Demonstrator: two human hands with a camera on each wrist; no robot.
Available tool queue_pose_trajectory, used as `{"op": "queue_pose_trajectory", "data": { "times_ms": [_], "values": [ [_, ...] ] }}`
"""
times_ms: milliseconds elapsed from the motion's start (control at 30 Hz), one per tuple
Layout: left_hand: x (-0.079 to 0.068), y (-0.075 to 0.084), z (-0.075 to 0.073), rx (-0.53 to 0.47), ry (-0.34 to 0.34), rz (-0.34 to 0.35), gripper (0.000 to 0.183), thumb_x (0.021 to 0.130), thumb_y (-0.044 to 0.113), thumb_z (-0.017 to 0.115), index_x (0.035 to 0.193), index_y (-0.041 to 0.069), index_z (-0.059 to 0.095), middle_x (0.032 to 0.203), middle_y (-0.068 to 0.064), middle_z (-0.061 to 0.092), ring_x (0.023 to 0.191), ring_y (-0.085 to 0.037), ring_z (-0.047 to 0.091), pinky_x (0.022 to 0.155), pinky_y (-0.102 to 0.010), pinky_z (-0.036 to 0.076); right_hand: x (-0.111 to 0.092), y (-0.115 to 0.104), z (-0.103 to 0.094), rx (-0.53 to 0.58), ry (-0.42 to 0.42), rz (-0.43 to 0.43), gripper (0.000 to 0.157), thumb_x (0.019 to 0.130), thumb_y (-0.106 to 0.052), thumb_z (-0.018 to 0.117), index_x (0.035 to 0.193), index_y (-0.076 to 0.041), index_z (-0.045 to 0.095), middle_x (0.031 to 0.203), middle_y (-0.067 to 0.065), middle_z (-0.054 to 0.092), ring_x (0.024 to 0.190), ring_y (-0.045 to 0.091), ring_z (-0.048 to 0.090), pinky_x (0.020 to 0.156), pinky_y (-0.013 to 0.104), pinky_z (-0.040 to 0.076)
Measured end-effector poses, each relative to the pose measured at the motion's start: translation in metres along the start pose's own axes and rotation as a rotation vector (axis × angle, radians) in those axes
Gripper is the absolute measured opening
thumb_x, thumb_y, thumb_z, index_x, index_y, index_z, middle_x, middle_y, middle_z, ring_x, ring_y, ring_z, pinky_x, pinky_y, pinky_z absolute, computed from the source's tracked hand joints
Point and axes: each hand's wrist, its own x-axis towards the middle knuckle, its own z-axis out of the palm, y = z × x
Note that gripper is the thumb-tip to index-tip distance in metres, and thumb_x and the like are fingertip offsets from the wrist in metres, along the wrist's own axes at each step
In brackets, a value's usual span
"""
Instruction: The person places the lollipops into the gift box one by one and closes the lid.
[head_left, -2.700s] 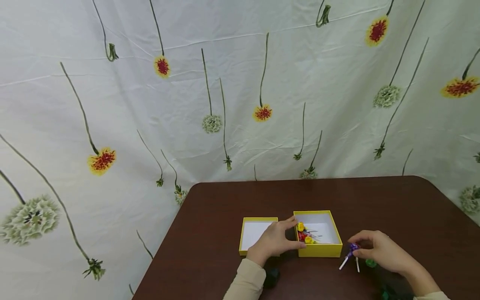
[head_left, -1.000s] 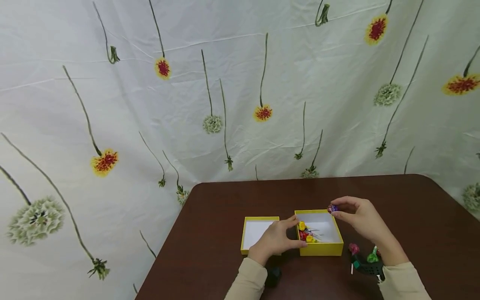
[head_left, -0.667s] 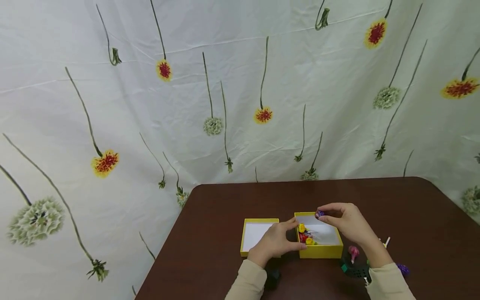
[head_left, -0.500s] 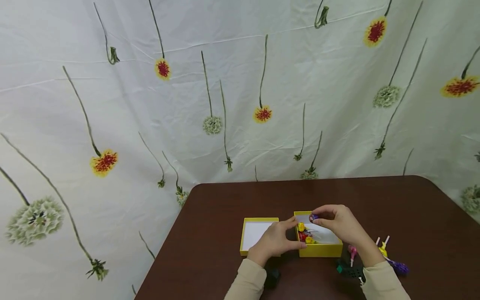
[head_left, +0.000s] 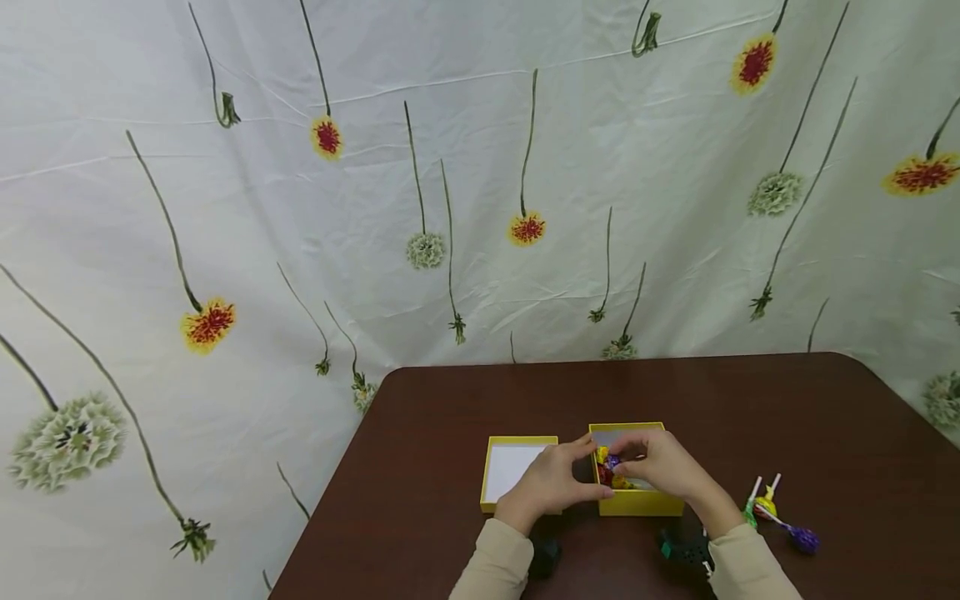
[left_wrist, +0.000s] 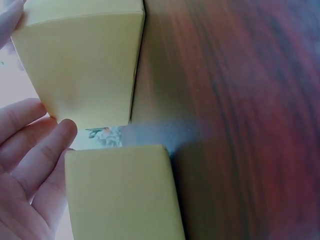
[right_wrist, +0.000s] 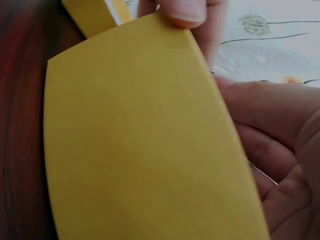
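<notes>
A yellow box [head_left: 643, 502] with a white inside stands on the dark wooden table. My left hand [head_left: 547, 485] grips its left side, thumb at the front corner and fingers toward the back. In the left wrist view, those fingers [left_wrist: 42, 155] lie against the yellow box wall [left_wrist: 82, 65]. My right hand [head_left: 663, 468] reaches into the box and pinches a purple lollipop [head_left: 613, 461] close to the left wall. Beside it lie yellow lollipops [head_left: 602, 453] and a red lollipop [head_left: 604, 475]. The right fingers hide much of the box's inside and the held lollipop's stick.
A shallow yellow lid [head_left: 513, 467], white inside, lies left of the box, partly behind my left hand. Right of my right forearm lie a yellow lollipop [head_left: 765, 505], a green lollipop [head_left: 750, 512] and a purple lollipop [head_left: 804, 540]. Flowered cloth [head_left: 465, 208] hangs behind the table [head_left: 750, 400].
My right hand has picked up the purple lollipop from the table, carried it over the box's right side, then moved left and lowered it inside. The left hand has stayed on the box.
</notes>
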Motion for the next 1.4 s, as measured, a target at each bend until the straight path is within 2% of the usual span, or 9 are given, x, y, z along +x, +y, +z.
{"op": "queue_pose_trajectory", "data": {
  "times_ms": [233,433,700,833,1000,1200,1400],
  "values": [
    [0.0,0.0,-0.001,0.013,-0.014,0.013,0.075,0.087,0.051,0.075,0.147,0.012,0.052,0.157,-0.005,0.041,0.139,-0.024,0.049,0.106,-0.033,0.05,0.003,0.004,0.005,-0.003,-0.027,-0.019,0.013,0.088,0.001,0.072,0.101,0.003,0.073,0.096,0.013,0.073,0.082,0.016,0.068,0.068,0.024,0.058],
    [0.0,0.002,0.001,0.0,-0.017,0.017,0.074,0.087,0.048,0.076,0.147,0.011,0.052,0.158,-0.005,0.041,0.14,-0.024,0.048,0.107,-0.034,0.05,0.002,0.003,0.01,-0.049,-0.051,-0.05,0.01,0.086,0.007,0.071,0.096,0.004,0.074,0.091,0.012,0.074,0.076,0.011,0.068,0.066,0.024,0.058],
    [-0.001,0.003,0.001,0.006,-0.015,0.013,0.075,0.086,0.049,0.076,0.147,0.013,0.052,0.158,-0.003,0.04,0.137,-0.023,0.051,0.106,-0.033,0.05,0.001,0.002,0.013,-0.066,-0.05,-0.036,0.011,0.085,0.01,0.07,0.093,0.004,0.073,0.091,0.013,0.074,0.081,0.019,0.071,0.067,0.027,0.06],
    [-0.001,0.003,-0.001,0.007,-0.012,0.018,0.074,0.086,0.048,0.076,0.147,0.013,0.052,0.158,-0.004,0.041,0.137,-0.023,0.052,0.105,-0.032,0.051,0.003,0.003,0.014,-0.073,-0.047,-0.039,0.01,0.086,0.01,0.069,0.092,0.003,0.073,0.091,0.012,0.074,0.082,0.017,0.071,0.068,0.026,0.06],
    [0.001,0.002,-0.002,0.008,-0.011,0.021,0.074,0.086,0.049,0.076,0.147,0.013,0.052,0.158,-0.004,0.041,0.138,-0.023,0.05,0.104,-0.031,0.051,0.005,0.002,0.012,-0.088,-0.035,-0.03,0.011,0.087,0.009,0.068,0.093,0.002,0.074,0.091,0.011,0.074,0.081,0.014,0.069,0.067,0.025,0.059],
    [0.002,0.002,-0.001,0.007,-0.014,0.016,0.075,0.086,0.049,0.076,0.147,0.012,0.052,0.158,-0.004,0.04,0.138,-0.024,0.05,0.103,-0.03,0.052,0.002,-0.003,0.007,-0.083,-0.015,-0.014,0.009,0.089,0.006,0.067,0.095,0.002,0.073,0.093,0.011,0.073,0.083,0.018,0.069,0.067,0.025,0.059],
    [0.002,0.001,0.0,0.009,-0.003,0.0,0.076,0.085,0.051,0.076,0.146,0.012,0.053,0.157,-0.003,0.042,0.139,-0.023,0.049,0.106,-0.033,0.05,-0.005,-0.017,-0.005,-0.163,0.064,0.002,0.012,0.09,-0.002,0.071,0.101,0.001,0.074,0.098,0.013,0.074,0.087,0.02,0.07,0.074,0.031,0.061]
  ]
}}
